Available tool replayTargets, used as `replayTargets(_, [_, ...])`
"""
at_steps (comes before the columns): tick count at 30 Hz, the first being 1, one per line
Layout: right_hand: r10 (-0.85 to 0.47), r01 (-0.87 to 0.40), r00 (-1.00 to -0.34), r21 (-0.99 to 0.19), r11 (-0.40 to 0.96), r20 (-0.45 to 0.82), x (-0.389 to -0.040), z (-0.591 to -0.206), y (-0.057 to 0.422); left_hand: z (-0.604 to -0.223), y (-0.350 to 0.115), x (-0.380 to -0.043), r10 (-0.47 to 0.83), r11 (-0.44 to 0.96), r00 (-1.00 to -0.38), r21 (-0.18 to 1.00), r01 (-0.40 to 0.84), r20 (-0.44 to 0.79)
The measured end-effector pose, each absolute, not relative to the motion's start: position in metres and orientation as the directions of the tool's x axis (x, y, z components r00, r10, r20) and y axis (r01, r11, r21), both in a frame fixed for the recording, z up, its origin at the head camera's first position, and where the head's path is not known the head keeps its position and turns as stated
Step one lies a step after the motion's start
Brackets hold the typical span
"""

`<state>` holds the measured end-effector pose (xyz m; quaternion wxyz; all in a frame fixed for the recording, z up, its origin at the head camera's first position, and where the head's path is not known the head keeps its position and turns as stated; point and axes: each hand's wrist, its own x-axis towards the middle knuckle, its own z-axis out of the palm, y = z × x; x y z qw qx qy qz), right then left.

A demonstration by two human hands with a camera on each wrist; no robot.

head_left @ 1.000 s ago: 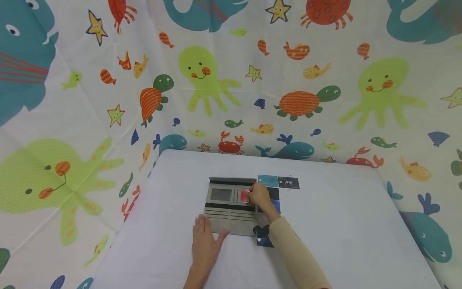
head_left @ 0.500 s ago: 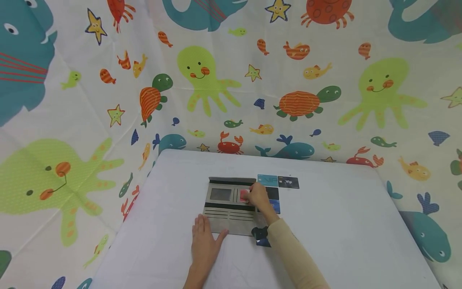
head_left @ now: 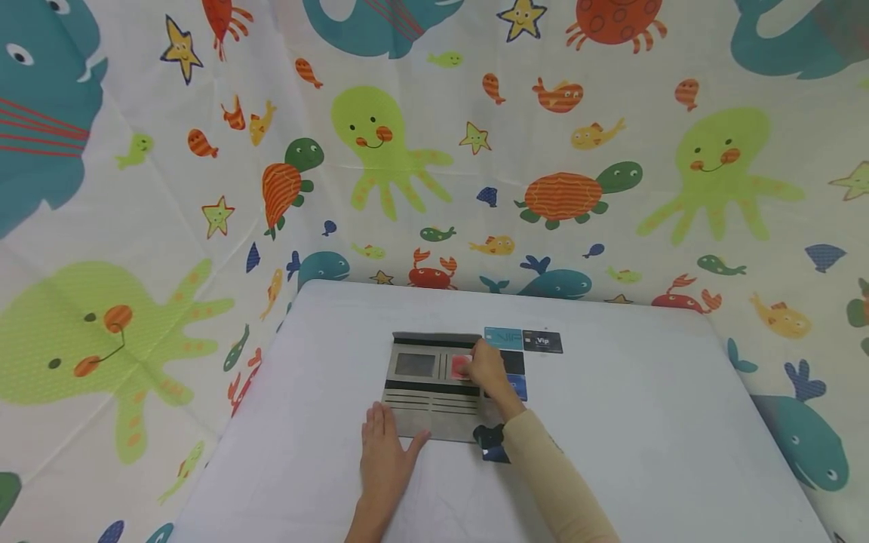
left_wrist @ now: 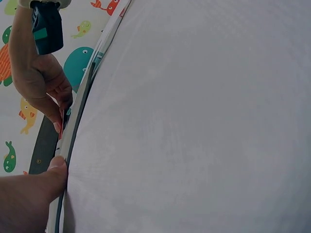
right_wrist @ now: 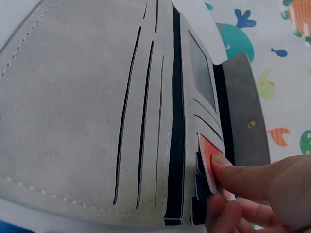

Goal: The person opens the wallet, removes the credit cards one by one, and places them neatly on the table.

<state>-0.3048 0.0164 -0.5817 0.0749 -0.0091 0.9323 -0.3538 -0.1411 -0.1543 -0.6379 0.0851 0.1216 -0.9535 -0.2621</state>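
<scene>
At left on the white surface (head_left: 645, 415), left hand (head_left: 387, 456) with fingers extended and thumb spread aside, touching the near left corner of an opened grey wallet (head_left: 434, 422). Toward the right, along the wallet's far panel, a dark window (head_left: 416, 365), then a red card (head_left: 458, 367) at the panel's right end, pinched between thumb and fingers of the right hand (head_left: 487, 368), depth of any insertion impossible to tell. Just right of the wallet, a teal VIP card (head_left: 503, 338) with a black card (head_left: 515, 363) and a blue card (head_left: 518, 387) on its near side, then, farther right, a dark Vip card (head_left: 542, 342) beside the teal one.
</scene>
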Motion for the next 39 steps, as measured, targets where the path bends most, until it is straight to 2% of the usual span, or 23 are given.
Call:
replayTargets(6, [-0.072,0.061,-0.983,-0.668,0.742,-0.17,-0.307,-0.582,0.023,-0.64,-0.154,-0.141,-0.278,0.832,-0.955,0.522,-0.187,0.1])
replayTargets(13, [-0.062,0.038,-0.99,-0.655,0.754,-0.129,-0.306,-0.582,0.034,-0.642,-0.155,-0.14,-0.278,0.826,-0.957,0.529,-0.194,0.083])
replayTargets(39, [0.067,0.24,-0.959,-0.659,0.712,-0.276,-0.302,-0.577,0.062,-0.641,-0.152,-0.139,-0.275,0.831,-0.957,0.522,-0.189,0.091])
